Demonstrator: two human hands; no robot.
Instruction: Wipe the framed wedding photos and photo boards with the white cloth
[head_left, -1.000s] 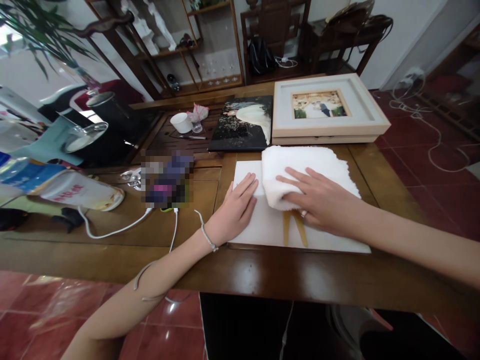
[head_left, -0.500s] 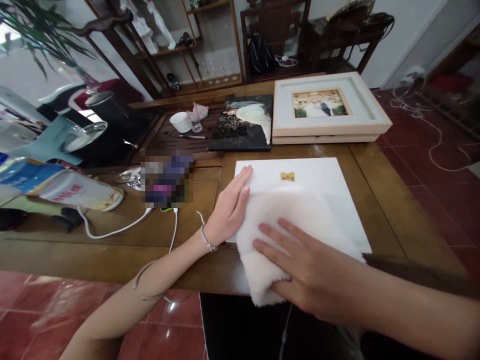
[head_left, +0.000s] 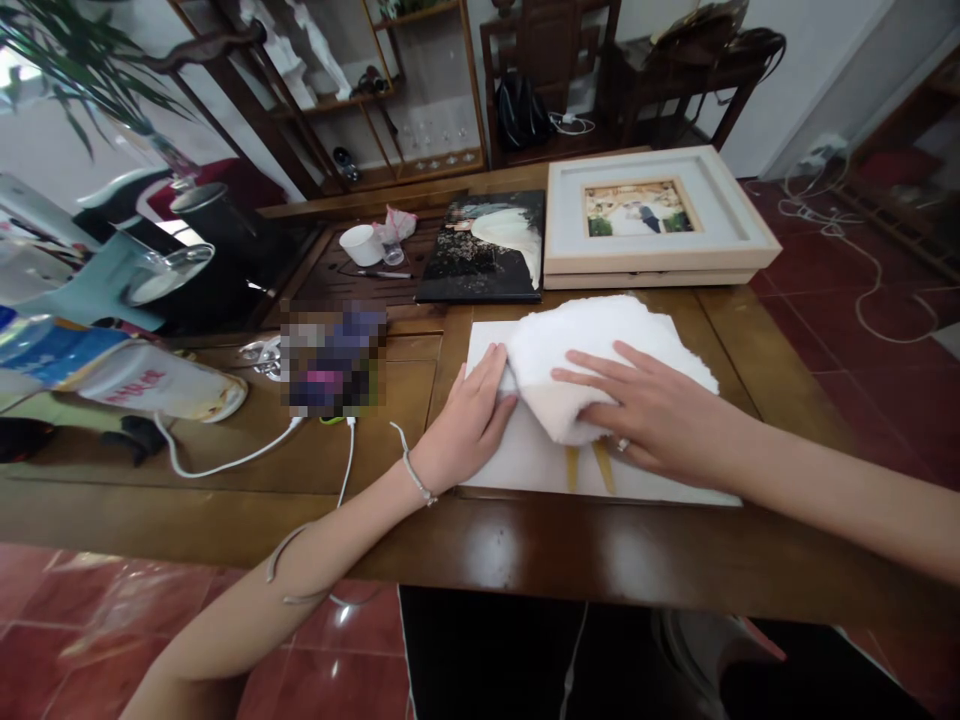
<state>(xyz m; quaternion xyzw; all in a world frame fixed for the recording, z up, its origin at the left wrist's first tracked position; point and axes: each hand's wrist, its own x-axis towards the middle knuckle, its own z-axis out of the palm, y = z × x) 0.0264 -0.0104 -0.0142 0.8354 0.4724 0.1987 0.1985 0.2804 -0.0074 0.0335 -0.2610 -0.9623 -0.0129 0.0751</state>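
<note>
A white flat board (head_left: 525, 462) lies face down on the wooden table (head_left: 525, 550), with a gold stand piece (head_left: 589, 468) showing near its front edge. My left hand (head_left: 465, 425) lies flat with fingers stretched on the board's left edge. My right hand (head_left: 652, 410) presses a fluffy white towel (head_left: 592, 345) onto the board's far half, fingers spread over the cloth.
Behind the board lie a light wooden picture frame (head_left: 656, 215) and a dark photo print (head_left: 487, 245). A white cup (head_left: 362, 245), a tea tray (head_left: 352, 275), white cables (head_left: 225, 462), a bag (head_left: 112, 375) and a black kettle (head_left: 217, 220) fill the left side.
My right hand slid the towel from the board's far part to its near edge and back to the far part. My left hand stayed on the board's left edge.
</note>
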